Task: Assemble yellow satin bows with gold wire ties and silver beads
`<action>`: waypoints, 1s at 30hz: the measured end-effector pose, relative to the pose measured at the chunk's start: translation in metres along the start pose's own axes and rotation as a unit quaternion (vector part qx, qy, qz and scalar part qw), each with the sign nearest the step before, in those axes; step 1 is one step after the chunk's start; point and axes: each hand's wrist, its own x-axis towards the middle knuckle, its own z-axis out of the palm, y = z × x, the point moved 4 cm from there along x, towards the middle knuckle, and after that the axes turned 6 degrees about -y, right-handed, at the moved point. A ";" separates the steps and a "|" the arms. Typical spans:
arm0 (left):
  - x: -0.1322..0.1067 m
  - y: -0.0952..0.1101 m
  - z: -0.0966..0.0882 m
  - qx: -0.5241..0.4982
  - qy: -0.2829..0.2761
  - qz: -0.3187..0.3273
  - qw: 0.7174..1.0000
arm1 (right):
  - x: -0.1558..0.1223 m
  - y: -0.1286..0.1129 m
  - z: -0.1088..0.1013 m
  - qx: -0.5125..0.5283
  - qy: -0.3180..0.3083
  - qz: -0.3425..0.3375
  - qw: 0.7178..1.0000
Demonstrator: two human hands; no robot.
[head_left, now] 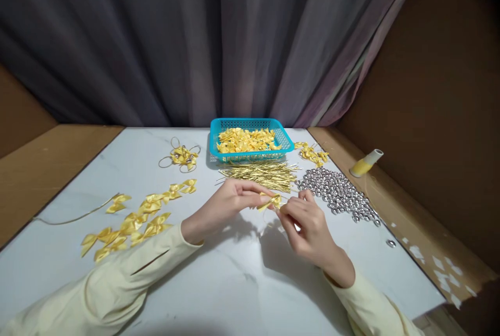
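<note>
My left hand [228, 204] and my right hand [308, 226] meet over the middle of the white table [242, 273]. Between their pinched fingertips is a small yellow ribbon bow [271, 201]; both hands are closed on it. A thin gold strand hangs from the bow near my right fingers. Just beyond my hands lies a pile of gold wire ties [260, 173]. To the right of my right hand is a heap of silver bells [338, 194].
A teal basket [213, 140] of yellow bows stands at the back centre. Loose yellow bows [136, 221] lie at the left, finished bows with loops [183, 157] further back, more bows [312, 153] at right. A yellow bottle [365, 164] rests on the brown ledge.
</note>
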 end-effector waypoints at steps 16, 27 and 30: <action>-0.003 0.006 0.001 -0.008 -0.029 -0.008 1.000 | -0.004 0.000 -0.002 -0.011 -0.016 -0.048 0.999; -0.003 0.003 0.005 -0.056 -0.060 -0.011 0.997 | -0.009 0.002 0.002 0.023 0.015 -0.082 0.996; -0.004 0.003 0.006 -0.057 -0.055 -0.006 0.997 | -0.011 0.002 0.002 0.025 0.016 -0.083 0.996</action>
